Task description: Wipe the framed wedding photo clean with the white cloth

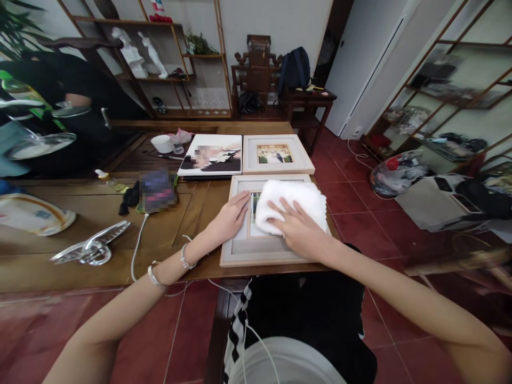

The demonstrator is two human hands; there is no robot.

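Note:
A light wood picture frame (pixel 256 258) lies flat at the table's front edge, with a small photo in its middle, partly covered. My left hand (pixel 229 218) holds the frame by its left side, fingers close together over the rim. Over the photo and the frame's right half lies a folded white cloth (pixel 294 200). My right hand (pixel 302 234) presses on this cloth with fingers spread across it. Just behind, a second framed photo (pixel 276 153) and a photo album (pixel 212 152) with a picture on its cover lie side by side.
Left on the wooden table (pixel 192 213) are a shiny metal ornament (pixel 90 245), a white cable (pixel 138 248), a dropper bottle (pixel 112 181) and a white bowl (pixel 162 143). A person in dark clothes (pixel 96 80) is at the far left. A printer-like machine (pixel 436 202) stands right.

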